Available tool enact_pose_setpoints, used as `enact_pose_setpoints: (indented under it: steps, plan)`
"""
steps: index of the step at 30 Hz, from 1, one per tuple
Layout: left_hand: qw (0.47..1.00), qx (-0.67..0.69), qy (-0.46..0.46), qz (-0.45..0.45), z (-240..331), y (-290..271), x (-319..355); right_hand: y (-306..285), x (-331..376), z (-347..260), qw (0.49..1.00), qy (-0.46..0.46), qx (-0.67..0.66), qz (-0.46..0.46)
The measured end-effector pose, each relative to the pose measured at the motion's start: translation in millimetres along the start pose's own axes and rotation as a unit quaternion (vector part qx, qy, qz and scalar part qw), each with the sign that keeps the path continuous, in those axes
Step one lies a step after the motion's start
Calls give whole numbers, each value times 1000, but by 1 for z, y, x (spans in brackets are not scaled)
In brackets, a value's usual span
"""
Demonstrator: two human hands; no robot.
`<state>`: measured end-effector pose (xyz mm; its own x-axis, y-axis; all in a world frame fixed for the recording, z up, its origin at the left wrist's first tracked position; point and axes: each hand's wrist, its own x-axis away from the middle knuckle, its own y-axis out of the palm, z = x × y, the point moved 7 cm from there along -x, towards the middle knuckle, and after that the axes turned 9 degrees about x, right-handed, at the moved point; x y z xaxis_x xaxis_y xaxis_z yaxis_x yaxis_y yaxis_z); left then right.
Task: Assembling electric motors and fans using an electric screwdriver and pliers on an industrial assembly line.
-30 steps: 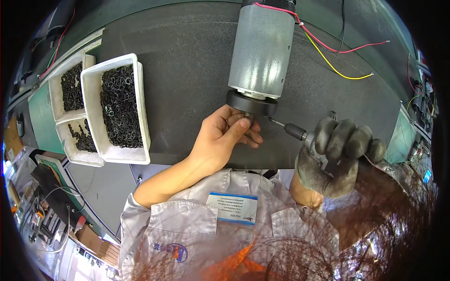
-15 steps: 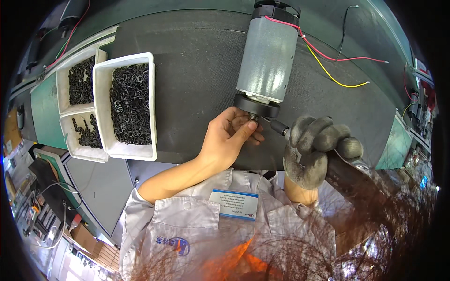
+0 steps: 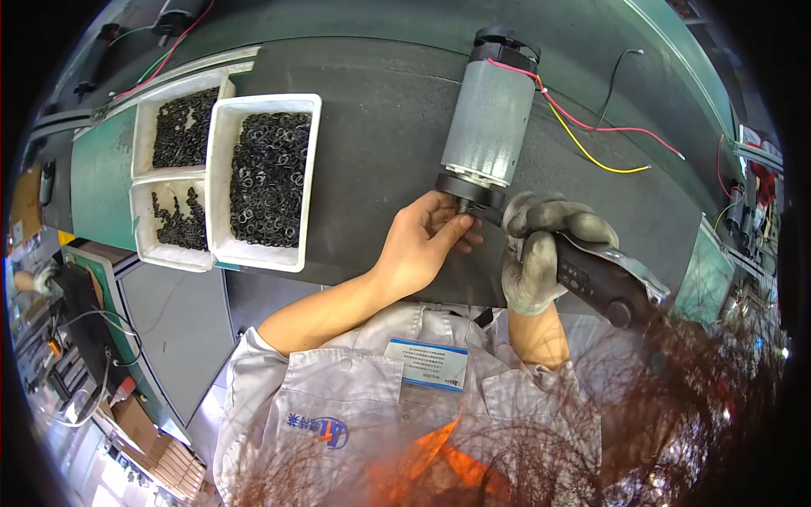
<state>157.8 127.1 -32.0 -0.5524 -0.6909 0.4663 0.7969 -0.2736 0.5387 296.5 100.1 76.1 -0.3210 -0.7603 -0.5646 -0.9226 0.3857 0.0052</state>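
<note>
A grey cylindrical motor [image 3: 488, 122] with black end caps lies on the dark mat, its shaft end toward me. My bare left hand [image 3: 427, 241] is closed at that end, thumb and fingers pinched around the short motor shaft [image 3: 464, 205]; whatever small part may be between the fingertips is hidden. In a grey-stained glove, my right hand [image 3: 545, 241] grips a black electric screwdriver [image 3: 604, 283] with small buttons on its body. Its front end points at the shaft beside my left fingers, and the glove hides most of its nose.
Left of the motor stand a large white bin [image 3: 311, 182] of black rings and two smaller white bins [image 3: 139, 160] of small black parts. Red, yellow and black wires [image 3: 621, 169] trail right from the motor. Another person's gloved hand [image 3: 38, 280] shows at the far left.
The screwdriver and my right hand have come closer to the shaft and swung round, showing the tool's buttons. My left hand keeps its pinch. The whole view has shifted slightly.
</note>
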Motion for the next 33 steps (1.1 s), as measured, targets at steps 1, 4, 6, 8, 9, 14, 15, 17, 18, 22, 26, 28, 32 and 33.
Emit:
enact_pose_setpoints:
  steps: [1,4,6,8,9,14,15,17,18,22,26,28,32,33]
  plan:
    - [1000,-12,10,9,4,0,3,2,-1,0,1000,-5,-16,14]
    - [977,-185,69,80,24,-8,22,2,17,0,994,66,-15,81]
    - [940,-249,206,107,36,-5,27,-3,25,7,981,123,30,146]
    - [938,-258,204,111,24,-2,7,-18,14,0,988,126,29,82]
    - [956,-252,131,77,16,5,0,-33,17,4,987,132,39,83]
    - [997,63,35,-5,-21,-11,2,-13,13,20,983,174,17,63]
    - [998,59,9,-21,-16,-8,4,-15,10,24,981,180,19,68]
    - [993,-72,90,-27,14,-12,18,-19,9,28,977,197,26,71]
    - [960,-200,194,-19,50,-12,39,-21,9,33,976,206,28,72]
    - [675,-565,336,334,196,-80,114,-46,5,42,968,219,58,106]
    - [483,-702,218,476,232,-268,155,-38,4,48,968,232,28,96]
    - [562,-675,139,458,226,-306,147,-40,4,53,965,237,34,107]
    - [615,-642,142,436,223,-317,147,-42,6,62,961,248,44,112]
    - [597,-648,150,448,223,-315,150,-44,8,64,960,251,47,111]
